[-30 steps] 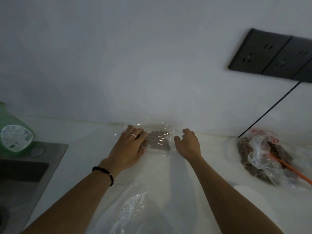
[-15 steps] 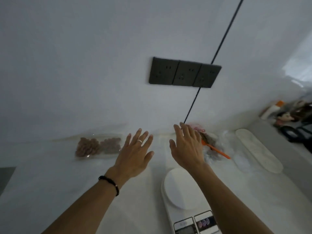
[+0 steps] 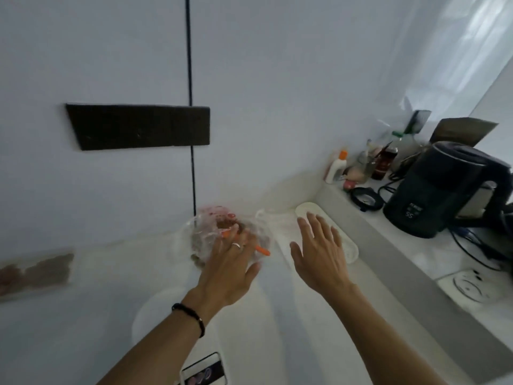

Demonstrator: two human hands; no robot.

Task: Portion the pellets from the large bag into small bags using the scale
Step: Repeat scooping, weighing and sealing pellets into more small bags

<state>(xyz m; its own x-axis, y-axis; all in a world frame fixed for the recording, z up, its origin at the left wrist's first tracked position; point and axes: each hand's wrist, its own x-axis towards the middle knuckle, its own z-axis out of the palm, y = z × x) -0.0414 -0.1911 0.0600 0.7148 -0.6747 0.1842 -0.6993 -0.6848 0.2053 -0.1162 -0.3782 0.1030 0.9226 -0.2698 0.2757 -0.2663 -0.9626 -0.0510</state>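
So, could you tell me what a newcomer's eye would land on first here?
Probably the two outstretched hands at centre: the left hand reaching onto the large clear bag of brown pellets with its orange scoop, the right hand spread open beside it. Next, the black kettle on the right ledge.

I am looking at a home kitchen. A white desk (image 3: 83, 315) runs along a pale wall that carries a dark strip of power sockets (image 3: 138, 126). At the desk's far right corner, on a raised ledge (image 3: 416, 245), a black electric kettle (image 3: 435, 190) stands with cables trailing beside it. Behind it I see a cluster of bottles and jars (image 3: 366, 165), one white with an orange cap. A digital kitchen scale (image 3: 204, 370) sits at the desk's near edge, and a white oblong tray (image 3: 349, 251) lies against the ledge.
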